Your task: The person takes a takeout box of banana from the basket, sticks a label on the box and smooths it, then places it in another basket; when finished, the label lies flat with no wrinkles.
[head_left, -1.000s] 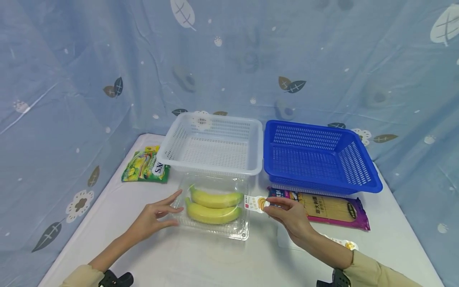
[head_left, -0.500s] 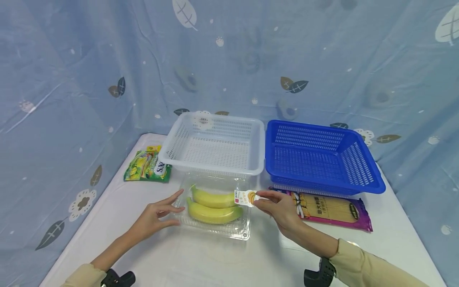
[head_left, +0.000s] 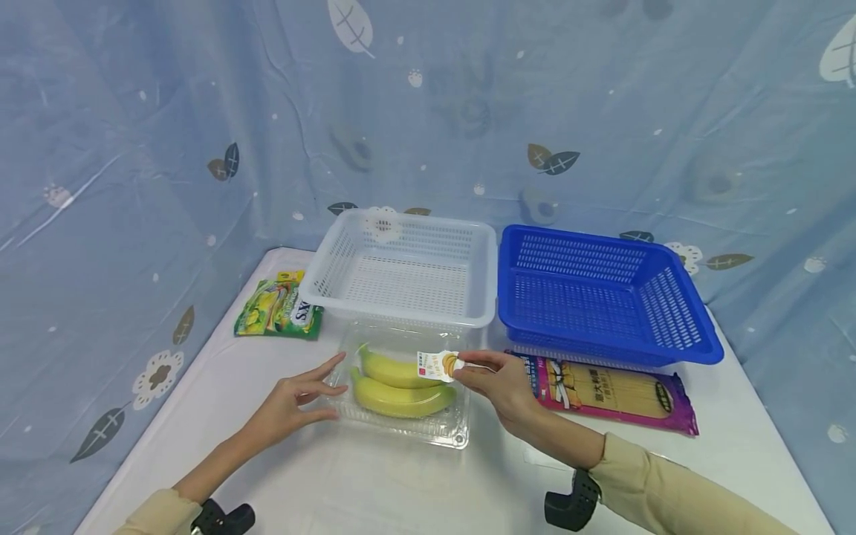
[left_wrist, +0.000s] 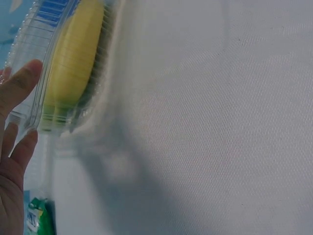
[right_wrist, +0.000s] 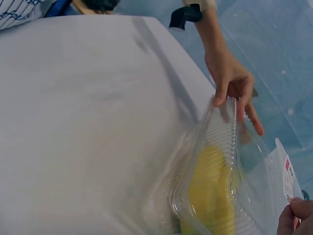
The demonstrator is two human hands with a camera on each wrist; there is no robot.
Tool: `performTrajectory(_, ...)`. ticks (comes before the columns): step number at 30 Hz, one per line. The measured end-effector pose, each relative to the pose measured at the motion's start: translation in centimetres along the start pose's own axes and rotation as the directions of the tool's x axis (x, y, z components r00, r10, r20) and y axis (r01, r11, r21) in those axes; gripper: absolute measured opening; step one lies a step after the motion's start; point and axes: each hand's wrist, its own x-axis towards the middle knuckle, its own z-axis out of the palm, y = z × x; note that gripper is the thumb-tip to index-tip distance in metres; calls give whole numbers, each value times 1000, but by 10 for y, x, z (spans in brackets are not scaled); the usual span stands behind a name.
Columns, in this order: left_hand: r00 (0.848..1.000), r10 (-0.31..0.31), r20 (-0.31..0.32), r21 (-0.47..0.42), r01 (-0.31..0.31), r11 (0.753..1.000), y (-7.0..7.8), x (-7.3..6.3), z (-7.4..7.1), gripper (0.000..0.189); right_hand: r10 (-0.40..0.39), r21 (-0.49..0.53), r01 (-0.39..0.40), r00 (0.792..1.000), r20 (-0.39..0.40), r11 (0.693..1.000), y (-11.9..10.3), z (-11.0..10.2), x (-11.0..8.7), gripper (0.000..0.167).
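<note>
A clear plastic clamshell box with two bananas inside lies on the table. My left hand touches its left edge with spread, nearly straight fingers and thumb, as the left wrist view also shows. My right hand pinches the right end of a white label printed with bananas. The label is over the lid's right half, above the bananas. In the right wrist view it stands tilted at the box, held between thumb and finger. Whether it touches the lid I cannot tell.
Behind the box stands a white basket; to its right is a blue basket. A pack of spaghetti lies right of my right hand. A green snack bag is at the left. A pale sheet lies partly under my right forearm.
My right hand has moved left with the label, from beside the box's right edge to over its lid. My left hand stays at the box's left edge.
</note>
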Motion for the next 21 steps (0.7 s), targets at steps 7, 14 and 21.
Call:
performTrajectory(7, 1000, -5, -3, -4, 5, 1000, -3, -1, 1, 37, -8, 0, 8, 999, 51, 1000, 3, 11, 5, 30)
performTrajectory(14, 1000, -16, -4, 0, 16, 1000, -2, -2, 2, 38, -7, -58, 12, 997, 81, 998, 3, 19, 8, 28)
performTrajectory(21, 1000, -20, 1, 14, 20, 1000, 1, 0, 0, 37, 13, -135, 6, 990, 138, 991, 2, 22, 17, 29)
